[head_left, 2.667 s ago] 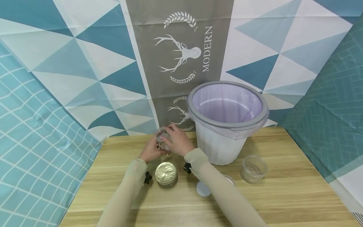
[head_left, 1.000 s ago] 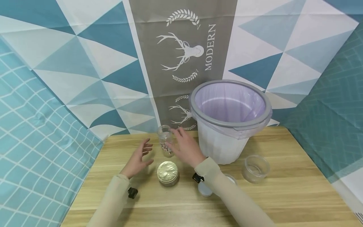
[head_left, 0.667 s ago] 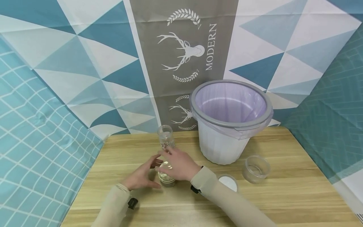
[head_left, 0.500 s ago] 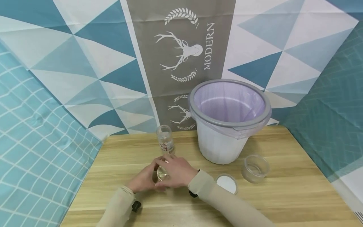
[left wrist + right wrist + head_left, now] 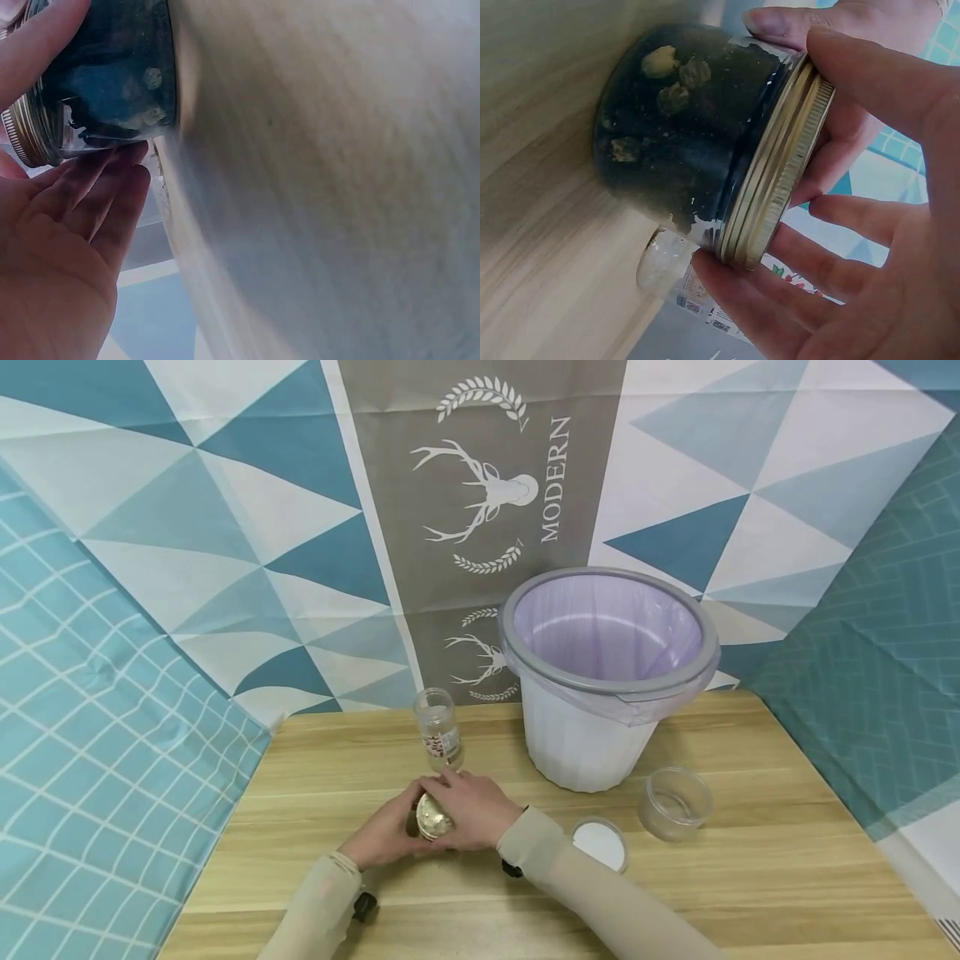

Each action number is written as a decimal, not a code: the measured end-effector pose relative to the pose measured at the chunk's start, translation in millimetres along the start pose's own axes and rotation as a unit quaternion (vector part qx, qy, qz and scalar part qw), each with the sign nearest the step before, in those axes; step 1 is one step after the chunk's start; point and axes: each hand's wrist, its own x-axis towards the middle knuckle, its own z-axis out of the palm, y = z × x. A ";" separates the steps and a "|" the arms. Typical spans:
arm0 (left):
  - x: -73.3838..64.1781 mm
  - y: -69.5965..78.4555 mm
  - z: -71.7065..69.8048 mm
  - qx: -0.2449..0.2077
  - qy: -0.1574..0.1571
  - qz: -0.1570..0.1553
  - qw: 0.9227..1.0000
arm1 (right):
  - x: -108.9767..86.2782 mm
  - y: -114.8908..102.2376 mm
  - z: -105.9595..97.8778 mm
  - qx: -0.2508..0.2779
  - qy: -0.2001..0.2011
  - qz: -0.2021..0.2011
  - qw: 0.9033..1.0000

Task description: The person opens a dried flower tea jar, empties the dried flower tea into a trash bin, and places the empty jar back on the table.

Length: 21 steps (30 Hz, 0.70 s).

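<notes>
Left hand point(image 5: 386, 835) curls around side of squat gold-lidded jar point(image 5: 433, 817), pale lumps showing inside. Jar sits between both hands, near side of wood-grain tabletop point(image 5: 322, 760). Clear glass jar point(image 5: 440, 739), printed label, upright just behind. Right hand point(image 5: 474, 810) grips gold lid's edge, thumb opposite fingers. Farther right: flat white disc point(image 5: 598, 845), white bin point(image 5: 577, 739) with purple liner, clear round tub point(image 5: 671, 822).

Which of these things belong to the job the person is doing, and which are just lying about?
Part of the job:
Jar
Gold lid on it
Left hand, holding the jar
Right hand, gripping the lid

Apparently just lying about, touched by neither hand:
Clear printed glass
Lined bin
Clear tub
White disc
</notes>
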 end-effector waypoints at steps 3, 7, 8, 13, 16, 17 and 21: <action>-0.6 1.3 -1.0 0.003 -0.002 0.002 1.000 | 0.9 0.7 -0.7 -0.004 -0.004 -0.003 1.000; 0.0 6.1 -3.1 -0.001 0.009 0.003 1.000 | -1.1 3.5 -6.2 -0.009 -0.002 0.000 1.000; 0.3 8.1 -3.7 -0.001 0.015 0.003 1.000 | -2.4 4.5 -9.0 -0.008 0.002 0.002 1.000; 2.3 20.2 -5.5 -0.026 0.055 -0.004 0.998 | -10.6 9.3 -28.5 0.028 0.048 0.002 0.998; 5.4 28.4 -3.7 -0.052 0.075 -0.006 0.996 | -17.6 10.8 -42.4 0.065 0.075 0.003 0.995; 6.6 31.3 -2.8 -0.060 0.083 -0.004 0.995 | -20.1 11.2 -46.3 0.073 0.082 0.004 0.994; 11.0 43.0 0.6 -0.071 0.124 0.012 0.990 | -29.3 13.4 -55.7 0.095 0.111 -0.004 0.989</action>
